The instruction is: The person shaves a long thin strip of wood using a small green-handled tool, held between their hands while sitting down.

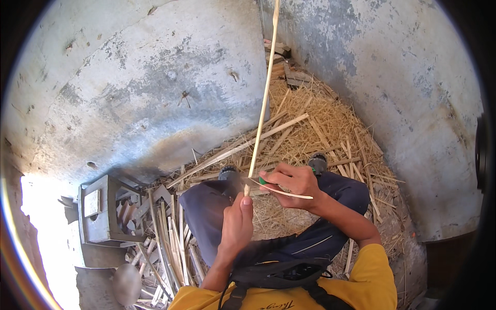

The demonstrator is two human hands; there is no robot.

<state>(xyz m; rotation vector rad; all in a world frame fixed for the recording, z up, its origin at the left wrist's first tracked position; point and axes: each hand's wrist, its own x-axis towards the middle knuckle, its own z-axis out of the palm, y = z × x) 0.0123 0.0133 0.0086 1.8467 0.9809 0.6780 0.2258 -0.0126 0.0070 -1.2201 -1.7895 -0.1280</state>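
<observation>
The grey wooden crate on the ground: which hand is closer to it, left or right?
Left. The left hand grips the stick's lower end, on the side of the grey crate. The right hand is farther, across the long stick.

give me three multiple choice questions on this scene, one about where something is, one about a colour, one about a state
1. Where does the grey concrete block lie?
A. to the person's left, by the wall
B. on the straw at the right
C. on the person's knees

2. What colour are the person's sleeves?
A. white
B. red
C. yellow

3. How does the left hand stand to the long bamboo strip?
A. flat on the floor, away from it
B. closed around its lower end
C. open above its top

Answers:
1 A, it sits at lower left beside a pile of wood slats.
2 C, both sleeves are yellow.
3 B, the thumb presses the strip's lower end while the right hand holds a green-handled tool against it.
</observation>
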